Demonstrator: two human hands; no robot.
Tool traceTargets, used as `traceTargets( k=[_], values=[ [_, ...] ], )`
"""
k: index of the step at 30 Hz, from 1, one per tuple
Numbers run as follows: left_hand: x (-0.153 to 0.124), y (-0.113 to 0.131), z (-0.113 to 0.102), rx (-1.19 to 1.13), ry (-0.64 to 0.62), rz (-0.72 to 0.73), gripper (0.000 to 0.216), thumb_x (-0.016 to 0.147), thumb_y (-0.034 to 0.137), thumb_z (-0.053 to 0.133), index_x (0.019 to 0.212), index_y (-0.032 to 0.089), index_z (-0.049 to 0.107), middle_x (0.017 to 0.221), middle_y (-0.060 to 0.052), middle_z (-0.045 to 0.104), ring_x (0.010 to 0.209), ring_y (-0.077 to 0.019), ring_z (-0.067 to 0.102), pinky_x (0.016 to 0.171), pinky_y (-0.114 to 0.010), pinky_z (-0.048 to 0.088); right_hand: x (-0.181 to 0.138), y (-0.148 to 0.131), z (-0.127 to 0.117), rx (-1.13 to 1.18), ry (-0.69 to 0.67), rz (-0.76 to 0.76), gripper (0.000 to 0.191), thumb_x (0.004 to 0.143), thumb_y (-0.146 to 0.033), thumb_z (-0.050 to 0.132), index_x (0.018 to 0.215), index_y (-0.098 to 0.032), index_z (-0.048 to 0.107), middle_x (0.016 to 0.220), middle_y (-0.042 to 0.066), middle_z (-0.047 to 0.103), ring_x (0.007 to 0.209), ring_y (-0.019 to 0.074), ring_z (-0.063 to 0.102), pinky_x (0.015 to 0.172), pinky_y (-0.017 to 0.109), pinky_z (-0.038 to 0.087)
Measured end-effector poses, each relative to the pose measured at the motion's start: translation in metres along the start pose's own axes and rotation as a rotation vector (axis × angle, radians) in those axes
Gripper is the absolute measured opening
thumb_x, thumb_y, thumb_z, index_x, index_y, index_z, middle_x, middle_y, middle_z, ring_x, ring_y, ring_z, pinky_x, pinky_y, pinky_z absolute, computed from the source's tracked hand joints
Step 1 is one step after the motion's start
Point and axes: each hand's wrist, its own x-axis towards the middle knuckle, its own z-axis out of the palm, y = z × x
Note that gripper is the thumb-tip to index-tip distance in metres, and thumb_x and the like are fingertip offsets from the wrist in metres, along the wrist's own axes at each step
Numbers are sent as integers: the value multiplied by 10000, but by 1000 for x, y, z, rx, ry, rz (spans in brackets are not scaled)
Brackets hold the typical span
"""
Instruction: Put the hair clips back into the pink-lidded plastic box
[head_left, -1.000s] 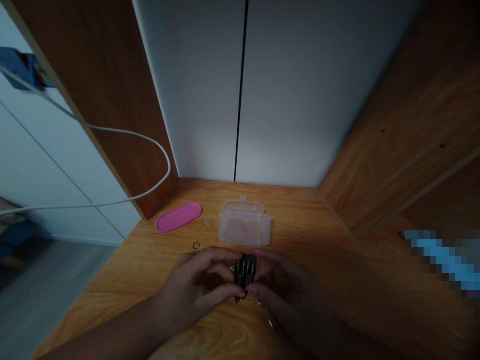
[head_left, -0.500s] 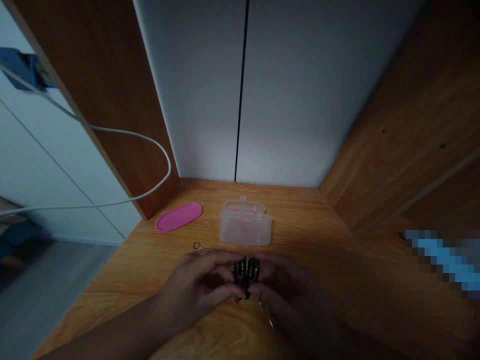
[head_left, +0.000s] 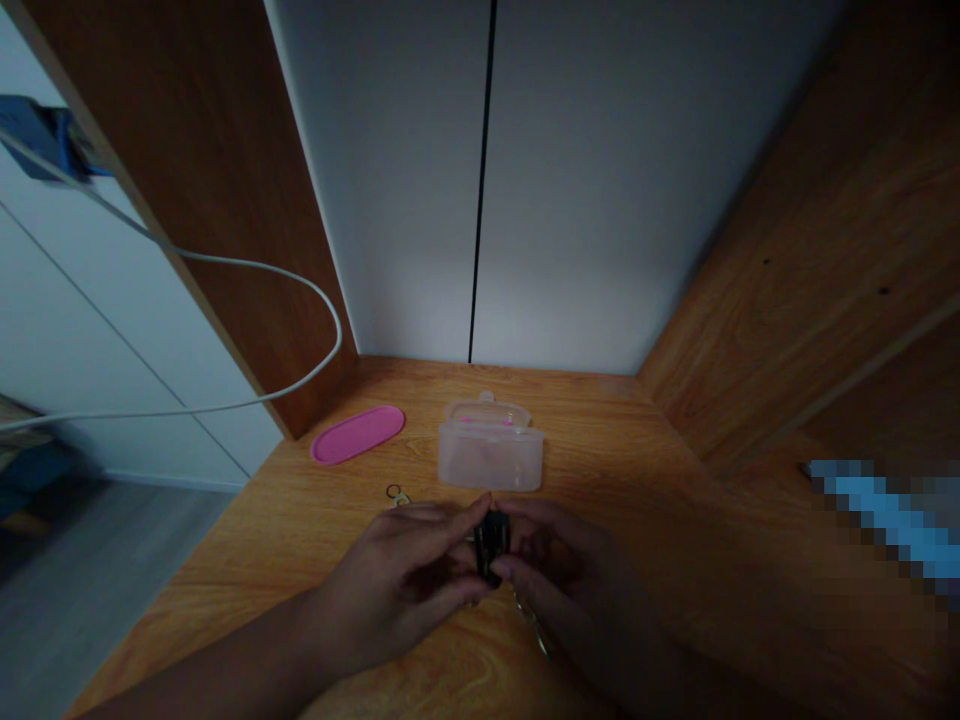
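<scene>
My left hand (head_left: 405,570) and my right hand (head_left: 559,575) meet over the wooden desk (head_left: 675,520) near its front. Between their fingertips they pinch a small black object (head_left: 491,540), a car key fob by its look. A thin metal chain or ring (head_left: 534,625) trails from it down onto the desk under my right hand. Just beyond the hands stands a clear plastic box (head_left: 491,455) without its lid.
A pink oval lid (head_left: 358,434) lies at the back left of the desk. A small metal key ring (head_left: 395,493) rests left of the hands. A white cable (head_left: 247,270) hangs across the brown side panel at left. White cabinet doors stand behind.
The black fob has been turned edge-on between my fingers, so it shows narrower than before. Both hands stay in the same spot.
</scene>
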Motion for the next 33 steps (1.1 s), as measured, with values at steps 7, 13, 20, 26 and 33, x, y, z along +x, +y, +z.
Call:
traceTargets(
  k=[7,13,20,26,33],
  values=[
    [1,2,0,-38,32,-123,498,878,163,680,1354,263,573,745,-9,752,675,-155,677,671,-271,556,-2,-2,-2,66,13,-37,321,821,-199,720,1131,-277,690,866,13,732,743,155,681,703,282,575],
    [5,7,-3,-62,-66,-215,148,919,150,588,944,169,732,763,-53,718,686,-151,659,654,-259,530,-2,-1,-5,-24,-10,-102,284,817,-220,756,1089,-282,704,879,14,743,787,171,709,746,298,580],
    [7,12,-4,-116,-134,-182,191,938,124,508,933,164,695,773,-54,702,724,-161,645,665,-283,515,-1,-1,-3,-98,51,-81,210,781,-210,775,976,-271,729,820,5,710,710,157,659,648,265,550],
    [7,14,-5,-51,-168,-163,160,918,145,523,955,170,677,784,-55,679,733,-177,618,676,-319,498,0,1,-3,-104,43,-133,243,783,-218,790,998,-293,707,850,-3,702,747,162,652,701,291,551],
    [6,10,-3,31,-165,-134,195,931,167,555,1065,174,698,834,-67,677,767,-177,621,699,-308,499,1,-2,-4,-112,21,-169,261,817,-216,758,1059,-298,704,896,12,701,783,164,666,694,278,555]
  ],
)
